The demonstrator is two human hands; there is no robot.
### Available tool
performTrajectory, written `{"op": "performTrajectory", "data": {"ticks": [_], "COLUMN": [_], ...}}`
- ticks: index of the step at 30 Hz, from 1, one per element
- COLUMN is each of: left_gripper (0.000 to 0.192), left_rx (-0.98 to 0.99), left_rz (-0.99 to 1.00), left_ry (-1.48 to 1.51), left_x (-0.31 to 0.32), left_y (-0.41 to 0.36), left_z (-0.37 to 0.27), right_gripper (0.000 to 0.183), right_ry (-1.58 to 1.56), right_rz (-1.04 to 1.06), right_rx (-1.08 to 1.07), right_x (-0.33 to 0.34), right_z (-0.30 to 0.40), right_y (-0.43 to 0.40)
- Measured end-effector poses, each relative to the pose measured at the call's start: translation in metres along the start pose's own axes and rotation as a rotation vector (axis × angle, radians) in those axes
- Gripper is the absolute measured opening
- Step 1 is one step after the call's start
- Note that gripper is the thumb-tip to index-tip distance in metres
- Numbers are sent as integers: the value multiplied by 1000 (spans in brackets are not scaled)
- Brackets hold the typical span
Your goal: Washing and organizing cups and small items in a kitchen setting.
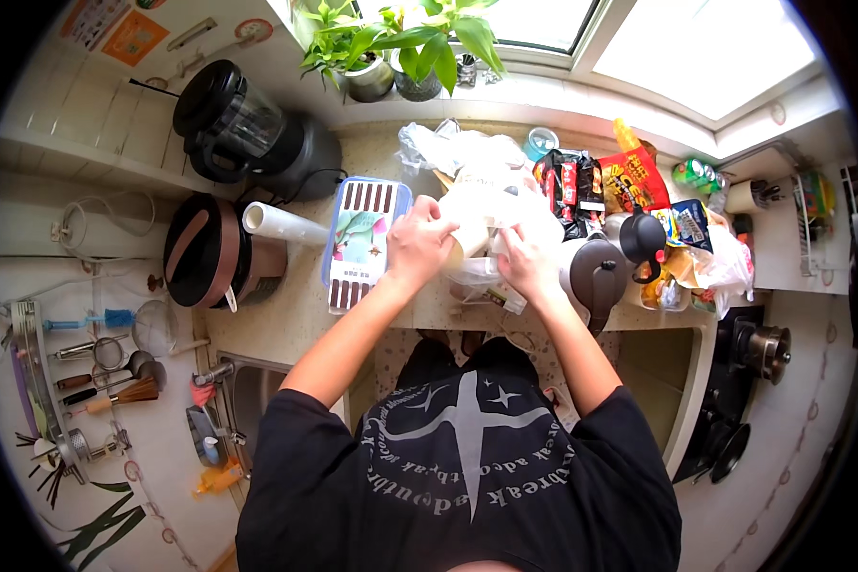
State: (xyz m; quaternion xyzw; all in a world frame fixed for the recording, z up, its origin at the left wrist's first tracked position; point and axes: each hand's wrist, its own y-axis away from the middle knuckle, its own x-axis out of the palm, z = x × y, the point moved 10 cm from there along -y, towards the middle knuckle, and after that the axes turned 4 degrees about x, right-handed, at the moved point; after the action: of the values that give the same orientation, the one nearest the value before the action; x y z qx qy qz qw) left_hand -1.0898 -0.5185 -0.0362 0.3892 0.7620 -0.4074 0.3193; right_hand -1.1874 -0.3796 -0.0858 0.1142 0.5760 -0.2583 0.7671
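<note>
My left hand has its fingers closed on the near left side of a white plastic bag on the counter before me. Across from it, my right hand grips the bag's near right part, fingertips bent inward. Glare washes out the bag, so its contents cannot be told. Just below the hands, at the counter's edge, sits a clear plastic container. Left of my left hand lies a lidded box with blue rims and a flower picture. A kettle with a dark lid stands beside my right wrist.
At left are a blender, a rice cooker and a white roll. Snack packs, a red bag, a dark-topped jug and green cans stand right. Potted plants line the sill. A sink lies lower left.
</note>
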Motion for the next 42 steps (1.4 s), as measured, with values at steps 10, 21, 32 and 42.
{"op": "performTrajectory", "data": {"ticks": [10,21,32,42], "left_gripper": [33,21,42,49], "left_rx": [-542,-902,-733,-978], "left_rz": [-130,104,107,63], "left_ry": [908,1382,1417,1603], "left_x": [-21,24,24,21], "left_y": [-1,28,29,53], "left_z": [37,8,-5,26], "right_gripper": [46,50,49,11], "right_ry": [-1452,-1609,-673,-704], "right_rz": [-197,-324,-219,-38], "right_rx": [285,-35,-222,171], "right_x": [-61,-133,-126,-14], "right_z": [-38,22,88,18], "right_y": [8,7,-16,-11]}}
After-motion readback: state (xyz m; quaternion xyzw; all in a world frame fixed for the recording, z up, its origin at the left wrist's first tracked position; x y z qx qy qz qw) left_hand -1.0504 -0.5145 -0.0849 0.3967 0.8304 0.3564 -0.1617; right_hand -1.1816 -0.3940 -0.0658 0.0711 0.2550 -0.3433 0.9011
